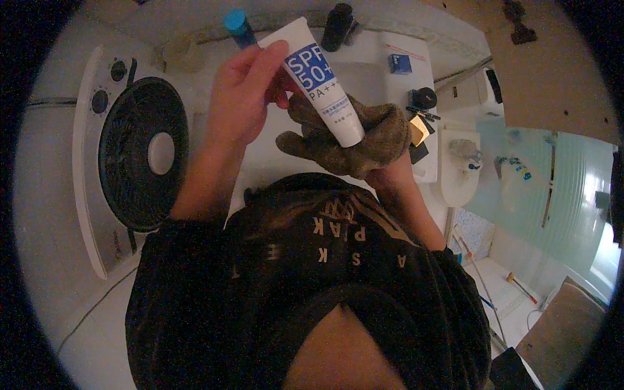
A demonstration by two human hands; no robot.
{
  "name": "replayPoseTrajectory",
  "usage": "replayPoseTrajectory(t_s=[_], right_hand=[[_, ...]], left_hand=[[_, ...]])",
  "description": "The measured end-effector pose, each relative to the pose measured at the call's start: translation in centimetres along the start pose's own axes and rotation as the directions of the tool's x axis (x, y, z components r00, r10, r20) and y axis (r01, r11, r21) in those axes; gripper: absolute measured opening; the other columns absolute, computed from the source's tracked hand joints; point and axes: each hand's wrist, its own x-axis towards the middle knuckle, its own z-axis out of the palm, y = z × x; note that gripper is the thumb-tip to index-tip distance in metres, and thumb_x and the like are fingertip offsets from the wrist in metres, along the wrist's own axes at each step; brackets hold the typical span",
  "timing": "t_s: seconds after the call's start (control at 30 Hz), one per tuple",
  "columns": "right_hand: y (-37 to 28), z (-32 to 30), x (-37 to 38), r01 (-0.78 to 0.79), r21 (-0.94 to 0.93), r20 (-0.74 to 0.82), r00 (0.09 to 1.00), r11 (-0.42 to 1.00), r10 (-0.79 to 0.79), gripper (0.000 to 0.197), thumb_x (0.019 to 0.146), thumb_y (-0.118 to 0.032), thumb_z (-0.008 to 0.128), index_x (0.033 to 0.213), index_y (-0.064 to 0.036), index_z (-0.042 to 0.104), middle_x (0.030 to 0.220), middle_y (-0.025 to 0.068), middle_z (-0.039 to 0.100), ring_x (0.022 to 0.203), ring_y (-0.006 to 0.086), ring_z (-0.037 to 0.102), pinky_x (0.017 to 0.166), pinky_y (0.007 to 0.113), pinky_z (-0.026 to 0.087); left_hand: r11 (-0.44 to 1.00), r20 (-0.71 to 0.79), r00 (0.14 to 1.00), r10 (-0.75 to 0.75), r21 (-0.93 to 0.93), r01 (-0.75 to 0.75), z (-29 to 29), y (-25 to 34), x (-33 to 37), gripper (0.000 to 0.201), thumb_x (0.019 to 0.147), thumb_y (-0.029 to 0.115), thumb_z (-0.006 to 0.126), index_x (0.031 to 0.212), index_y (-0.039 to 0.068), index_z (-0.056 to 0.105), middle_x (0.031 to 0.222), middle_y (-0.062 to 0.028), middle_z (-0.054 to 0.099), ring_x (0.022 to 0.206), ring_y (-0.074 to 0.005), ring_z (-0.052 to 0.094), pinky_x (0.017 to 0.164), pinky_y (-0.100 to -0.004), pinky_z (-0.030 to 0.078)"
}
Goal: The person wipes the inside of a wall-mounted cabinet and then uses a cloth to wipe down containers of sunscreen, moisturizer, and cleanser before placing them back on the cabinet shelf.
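My left hand [244,88] pinches a white sunscreen tube [323,88] with a blue panel near its upper, flat end. The tube slants down to the right, its print side up. A fuzzy brown glove [383,133] covers my right hand [354,140], which is beneath the tube's lower end. The tube's white cap end lies over the gloved palm; whether it presses on it I cannot tell. Gloved fingers stretch out to the left, apart from each other, and part of them is hidden behind the tube.
Left stands a white fan [144,156] with a round black grille. On the white counter [413,49] are a blue-capped bottle [237,26], a black bottle [337,27], a blue box [400,63], a black jar [422,98] and a gold compact [419,130]. Right is a frosted glass panel [526,214].
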Motion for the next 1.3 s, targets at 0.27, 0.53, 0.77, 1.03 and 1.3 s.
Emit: replayPoseTrajectory(t_s=[0.27,0.53,0.77,1.03,1.3], right_hand=[[-1.9,0.9,0.3,0.157,-0.007,0.087,0.984,0.988,-0.155,0.053,0.066,-0.018,0.077,0.110,-0.0005,0.053,0.101,0.0086,0.062,0.087,0.0167,0.060,0.078,0.031,0.048],[-2.4,0.8,-1.1,0.230,-0.096,0.065,0.972,0.968,-0.224,0.057,0.062,-0.017,0.079,0.111,-0.0033,0.052,0.108,0.0098,0.059,0.100,0.0204,0.056,0.090,0.034,0.042],[-1.7,-0.4,-0.9,0.197,-0.210,0.037,0.980,0.958,-0.194,0.046,0.072,-0.015,0.069,0.112,-0.0006,0.050,0.112,0.0118,0.056,0.105,0.0216,0.052,0.092,0.035,0.040],[-2.8,1.2,-0.3,0.414,-0.104,0.026,0.910,0.904,-0.413,0.037,0.084,-0.013,0.047,0.118,0.0005,0.041,0.108,0.0148,0.053,0.101,0.0251,0.052,0.091,0.037,0.040],[-0.5,0.0,0.7,0.413,-0.200,-0.090,0.895,0.888,-0.437,0.026,0.081,-0.005,0.043,0.104,0.0010,0.052,0.097,0.0128,0.060,0.093,0.0241,0.057,0.083,0.036,0.044]], left_hand=[[0.996,0.112,0.990,0.081,-0.034,-0.077,1.3,0.2,-1.0,0.023,0.086,0.018,0.057,0.103,0.003,0.053,0.085,-0.0094,0.065,0.066,-0.0168,0.064,0.049,-0.0256,0.053],[0.998,0.136,0.988,0.066,-0.022,-0.063,2.0,0.6,-1.4,0.030,0.092,0.018,0.043,0.118,0.005,0.041,0.102,-0.0197,0.061,0.086,-0.0229,0.064,0.059,-0.0300,0.055],[0.992,0.119,0.989,0.089,-0.103,-0.077,1.9,1.0,-1.3,0.028,0.089,0.017,0.051,0.112,0.005,0.042,0.095,-0.0146,0.064,0.074,-0.0216,0.065,0.055,-0.0296,0.056],[0.994,0.171,0.982,0.082,0.052,-0.092,3.0,-0.4,-2.8,0.030,0.086,0.009,0.055,0.114,0.002,0.045,0.100,-0.0095,0.061,0.088,-0.0141,0.059,0.072,-0.0262,0.050],[0.991,0.287,0.957,-0.045,0.134,0.006,3.1,-2.2,-3.3,0.030,0.088,0.011,0.054,0.116,0.000,0.048,0.103,-0.0067,0.059,0.090,-0.0121,0.056,0.078,-0.0265,0.047]])
